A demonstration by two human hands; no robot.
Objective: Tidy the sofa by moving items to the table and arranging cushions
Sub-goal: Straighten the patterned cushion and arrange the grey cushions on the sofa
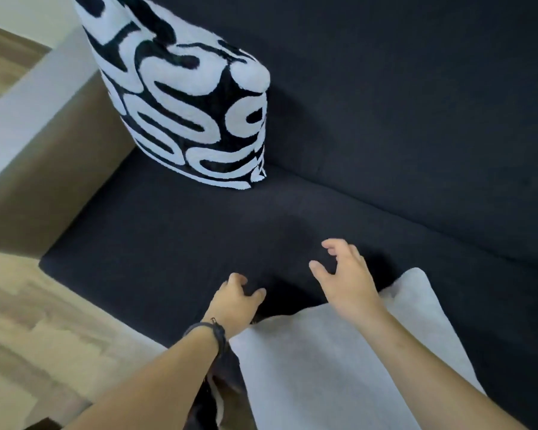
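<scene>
Reaching over the sofa seat: both hands forward of the body, above the dark cushion
Left hand (pixel 238 294): fingers curled, at the near-left top corner of the grey cushion (pixel 323 361); whether it pinches fabric cannot be told
Right hand (pixel 343 274): fingers spread and bent, nothing held, hovering past the grey cushion's far edge
Grey cushion position: lying flat at the seat's front, under both forearms, long axis running from lower left to upper right
Patterned cushion (pixel 193 107): upright in the sofa (pixel 416 103) corner against the backrest and armrest (pixel 56 156), up and left of the hands, well apart
Nearer hand: left, for the patterned cushion
Key relation: grey cushion sits beneath the wrists, so a grasp calls for drawing the hands back
Judgement: cushion-arranging step; table not in view
</scene>
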